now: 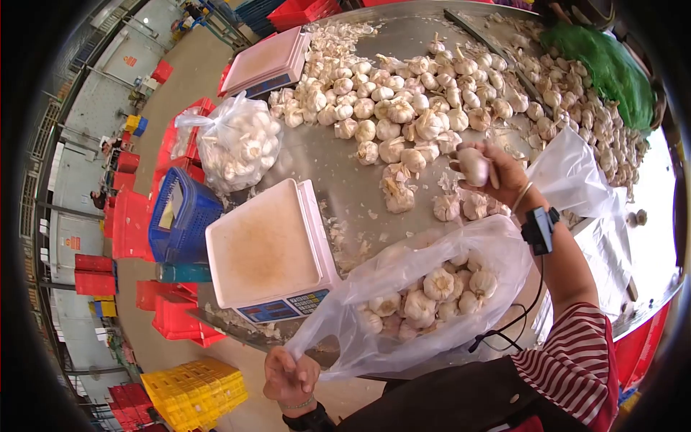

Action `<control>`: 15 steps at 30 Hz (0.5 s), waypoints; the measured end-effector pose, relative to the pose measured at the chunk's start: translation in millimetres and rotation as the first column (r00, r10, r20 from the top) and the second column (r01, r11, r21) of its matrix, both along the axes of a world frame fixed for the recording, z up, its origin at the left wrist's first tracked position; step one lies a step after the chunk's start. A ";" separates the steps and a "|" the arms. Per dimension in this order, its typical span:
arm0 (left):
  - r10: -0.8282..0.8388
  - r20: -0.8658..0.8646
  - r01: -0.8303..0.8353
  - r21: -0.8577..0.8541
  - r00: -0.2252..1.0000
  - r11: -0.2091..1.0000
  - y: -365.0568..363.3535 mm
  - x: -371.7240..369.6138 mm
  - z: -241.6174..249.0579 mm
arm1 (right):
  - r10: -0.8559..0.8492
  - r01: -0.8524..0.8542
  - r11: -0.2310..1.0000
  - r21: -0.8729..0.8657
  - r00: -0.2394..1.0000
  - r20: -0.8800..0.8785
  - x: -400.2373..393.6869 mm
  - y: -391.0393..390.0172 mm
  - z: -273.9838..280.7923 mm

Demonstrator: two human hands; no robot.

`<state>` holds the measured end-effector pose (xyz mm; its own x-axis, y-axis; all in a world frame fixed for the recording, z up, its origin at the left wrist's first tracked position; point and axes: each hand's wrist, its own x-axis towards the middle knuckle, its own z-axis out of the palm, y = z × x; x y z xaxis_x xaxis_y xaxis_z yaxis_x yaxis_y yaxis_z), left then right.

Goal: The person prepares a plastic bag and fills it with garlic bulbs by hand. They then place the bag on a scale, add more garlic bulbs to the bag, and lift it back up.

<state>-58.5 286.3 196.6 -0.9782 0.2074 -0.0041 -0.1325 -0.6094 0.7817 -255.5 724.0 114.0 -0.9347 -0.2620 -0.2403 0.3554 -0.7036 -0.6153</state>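
Observation:
My right hand (489,173) is closed round a garlic bulb (473,166), held above the metal table (302,155) beside the loose garlic. Down at the front edge, my left hand (291,376) pinches the edge of a clear plastic bag (345,302). Several garlic bulbs (439,285) lie inside that bag, whose mouth faces up toward me. A big heap of garlic (389,108) spreads over the back of the table, with a few bulbs (461,206) just below my right hand.
A pink-and-white weighing scale (263,245) stands left of the open bag; another scale (266,57) sits farther back. A filled bag of garlic (240,140) rests between them. Beyond the left edge are a blue basket (183,219) and red crates (133,223). Green netting (604,72) lies back right.

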 end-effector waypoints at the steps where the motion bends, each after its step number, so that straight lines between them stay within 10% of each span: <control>1: -0.006 0.013 0.005 0.033 1.000 0.999 0.4 -5.9 -4.1 | 0.003 -0.003 1.000 0.010 1.000 0.005 -4.9 -0.2 0.0; 3: -0.009 0.025 0.008 0.055 1.000 0.998 -0.3 -12.1 -10.1 | 0.064 -0.054 0.943 0.329 0.998 -0.019 -21.3 3.7 -2.2; 6: -0.014 0.036 0.012 0.052 0.999 0.999 -0.8 -20.3 -13.3 | 0.275 -0.243 0.263 0.934 0.947 0.169 -52.8 -39.1 19.3; 8: -0.018 0.040 0.017 0.031 0.999 0.999 -1.6 -22.5 -13.8 | 0.507 0.376 -0.279 0.884 0.839 -0.197 -67.3 -63.2 -26.1; 10: 0.003 0.061 -0.004 0.024 0.998 1.000 -2.6 -23.5 -13.8 | 0.588 0.222 -0.462 0.859 0.802 0.110 -75.6 -93.2 -9.0; 15: 0.075 0.107 -0.074 -0.010 0.991 0.997 2.5 -14.7 -11.7 | 0.627 0.276 -0.432 0.859 0.776 0.066 -75.8 -111.6 -43.2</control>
<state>-73.2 288.8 184.9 -0.9848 0.1339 -0.1109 -0.1703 -0.6158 0.7692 -331.3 612.4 70.8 -0.9341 -0.3169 -0.1646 -0.2667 0.9257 -0.2683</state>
